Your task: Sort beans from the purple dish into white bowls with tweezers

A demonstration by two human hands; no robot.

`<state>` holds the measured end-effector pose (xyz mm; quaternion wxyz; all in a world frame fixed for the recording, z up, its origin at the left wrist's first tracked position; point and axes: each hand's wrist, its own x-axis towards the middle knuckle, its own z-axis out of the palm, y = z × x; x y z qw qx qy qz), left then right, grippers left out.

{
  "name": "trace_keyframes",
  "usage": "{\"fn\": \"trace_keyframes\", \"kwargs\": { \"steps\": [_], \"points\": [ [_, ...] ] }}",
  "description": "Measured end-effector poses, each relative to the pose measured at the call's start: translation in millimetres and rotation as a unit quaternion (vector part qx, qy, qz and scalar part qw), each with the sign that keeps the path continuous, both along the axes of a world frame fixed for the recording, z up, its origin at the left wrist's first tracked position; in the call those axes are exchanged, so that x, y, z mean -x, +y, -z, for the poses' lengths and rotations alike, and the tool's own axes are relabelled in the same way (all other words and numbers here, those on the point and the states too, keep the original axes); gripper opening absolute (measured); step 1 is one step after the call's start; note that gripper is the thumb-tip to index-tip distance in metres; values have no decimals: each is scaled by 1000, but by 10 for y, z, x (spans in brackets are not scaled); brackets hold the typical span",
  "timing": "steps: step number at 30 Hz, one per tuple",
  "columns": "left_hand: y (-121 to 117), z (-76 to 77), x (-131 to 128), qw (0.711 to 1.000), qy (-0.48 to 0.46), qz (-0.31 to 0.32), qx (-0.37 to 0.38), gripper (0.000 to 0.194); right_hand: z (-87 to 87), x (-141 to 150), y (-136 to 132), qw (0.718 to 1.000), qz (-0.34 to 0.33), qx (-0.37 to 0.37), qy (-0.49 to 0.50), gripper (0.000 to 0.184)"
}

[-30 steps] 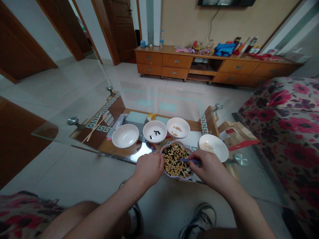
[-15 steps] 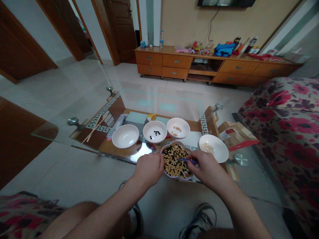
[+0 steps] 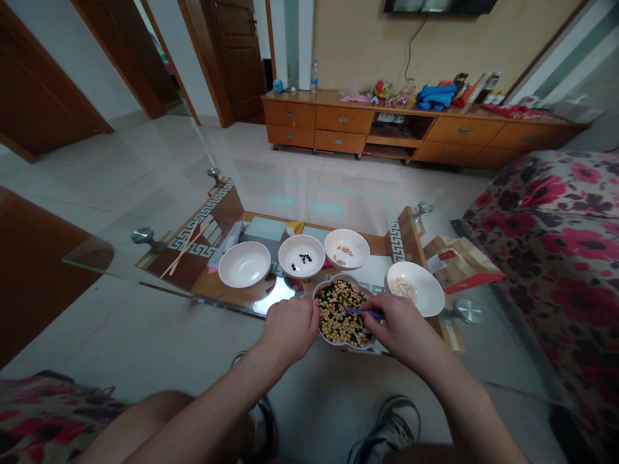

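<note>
At the near edge of the glass tabletop (image 3: 97, 258), a scalloped pale-lilac bowl of mixed beans (image 3: 338, 277) sits between the hands, which are apart: the left hand (image 3: 290, 330) against its rim, apparently steadying it, the right hand (image 3: 403, 335) pinching a slim blue utensil (image 3: 362, 313) over the beans. Round white bowls (image 3: 293, 248) stand just beyond, seemingly within easy reach.

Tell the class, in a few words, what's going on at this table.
A person sits at a glass table, left hand against the rim of a lobed bowl of mixed beans and seeds, right hand holding a thin blue utensil over the mix. White bowls stand nearby: one with a few black beans, one with tan beans, one with pale seeds, and one showing nothing inside.
</note>
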<state>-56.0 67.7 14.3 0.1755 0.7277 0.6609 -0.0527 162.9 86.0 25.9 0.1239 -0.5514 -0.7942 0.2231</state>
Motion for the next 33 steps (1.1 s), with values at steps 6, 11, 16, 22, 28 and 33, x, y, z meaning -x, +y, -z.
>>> {"fn": "trace_keyframes", "kwargs": {
  "steps": [6, 11, 16, 22, 28, 33],
  "points": [
    [2, -22, -3, 1000, -1, 0, 8, 56, -35, -14, 3, 1000, -2, -5, 3, 22],
    [6, -32, 0, 1000, 1, -2, 17, 55, -68, -35, 8, 1000, 9, -13, 0, 22],
    [5, -21, 5, 1000, 2, 2, 2, 55, -88, -61, 18, 999, 16, -37, 13, 21],
    [1, -14, 6, 1000, -1, 3, 3, 55, -127, -67, 32, 999, 16, -43, 16, 21],
    [2, -9, 1, 1000, 0, 0, 6, 55, -112, -41, 81, 988, 78, -126, 45, 24],
    [2, -3, 0, 1000, -7, -3, 10, 57, -46, 25, 203, 971, 150, -182, 38, 26]
  ]
}}
